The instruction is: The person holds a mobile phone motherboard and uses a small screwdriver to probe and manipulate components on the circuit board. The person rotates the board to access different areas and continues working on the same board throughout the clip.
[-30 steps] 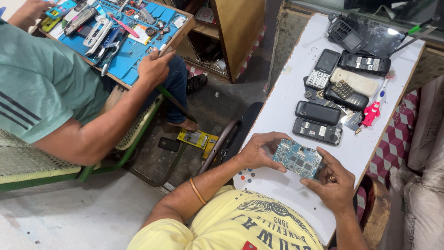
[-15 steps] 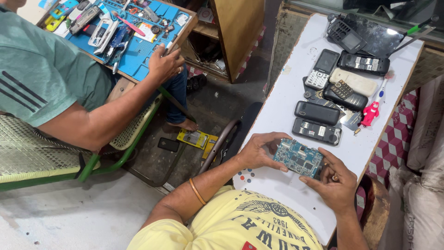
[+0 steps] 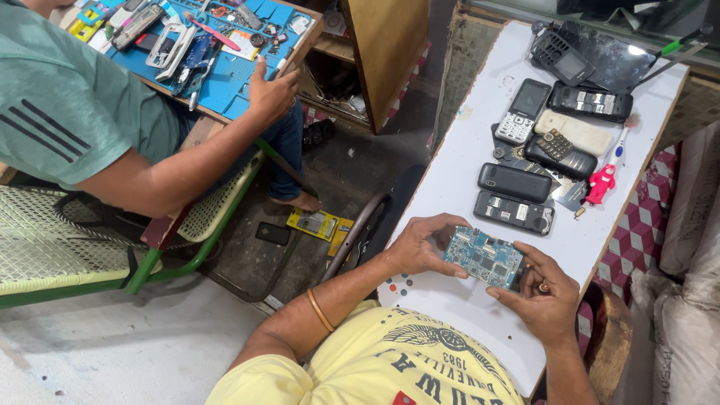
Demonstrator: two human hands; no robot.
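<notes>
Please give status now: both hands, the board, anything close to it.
Left hand and right hand both grip the blue circuit board, held over the white table. Black phones lie just beyond, not touching.

You hold a blue circuit board (image 3: 482, 257), matt with glinting metal parts; worktop (image 3: 465, 180) smooth white laminate, scuffed; phones (image 3: 514, 182) glossy black plastic.

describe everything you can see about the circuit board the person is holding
The circuit board is a flat, roughly rectangular blue-green panel, its upper face crowded with small silvery metal shields and tiny components. It looks bare, with no casing around it. It is held slightly tilted above the near end of the white table, face up. The left hand grips its left edge and the right hand holds its right end, fingers curled beneath. Its underside is hidden.
</notes>
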